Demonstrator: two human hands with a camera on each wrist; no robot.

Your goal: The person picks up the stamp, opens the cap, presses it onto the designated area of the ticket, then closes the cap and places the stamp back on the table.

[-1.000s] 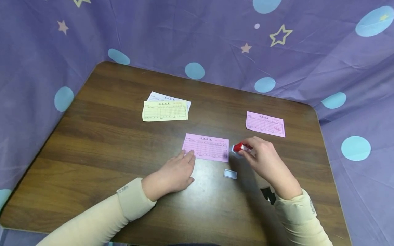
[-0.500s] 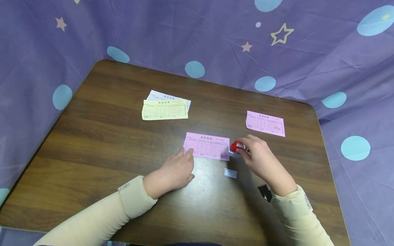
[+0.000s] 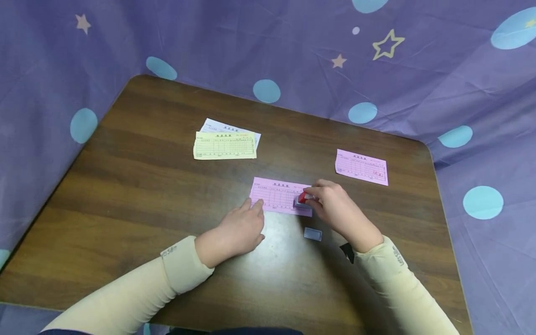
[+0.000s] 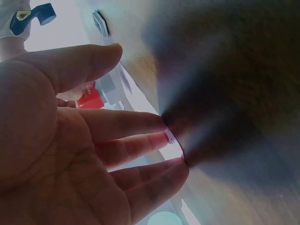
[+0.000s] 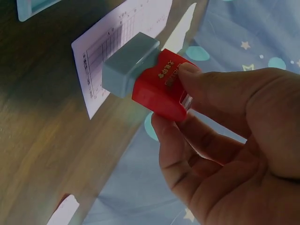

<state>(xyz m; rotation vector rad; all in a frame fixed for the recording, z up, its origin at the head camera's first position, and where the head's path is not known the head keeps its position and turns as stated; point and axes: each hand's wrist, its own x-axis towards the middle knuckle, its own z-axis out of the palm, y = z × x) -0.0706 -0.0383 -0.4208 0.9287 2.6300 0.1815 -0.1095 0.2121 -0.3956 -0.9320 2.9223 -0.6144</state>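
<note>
My right hand (image 3: 339,207) pinches a stamp with a red handle (image 5: 161,86) and a grey base (image 5: 129,68) between thumb and fingers. In the head view the stamp (image 3: 302,199) is over the right part of a pink form (image 3: 272,193); whether its face touches the paper I cannot tell. The fingertips of my left hand (image 3: 238,230) rest on the form's lower left edge, fingers extended. In the left wrist view those fingers (image 4: 154,187) reach the paper's edge. Just below the form lies a small rectangular stamp cap (image 3: 312,234).
A second pink form (image 3: 361,167) with a red mark lies at the right. Toward the back, a yellow form (image 3: 225,145) partly covers a white one (image 3: 230,126). All lie on a brown wooden table (image 3: 125,195), with a purple curtain (image 3: 209,42) behind it.
My right hand has moved left with the stamp, from beside the pink form's right edge to over its right part. My left hand has stayed on the form.
</note>
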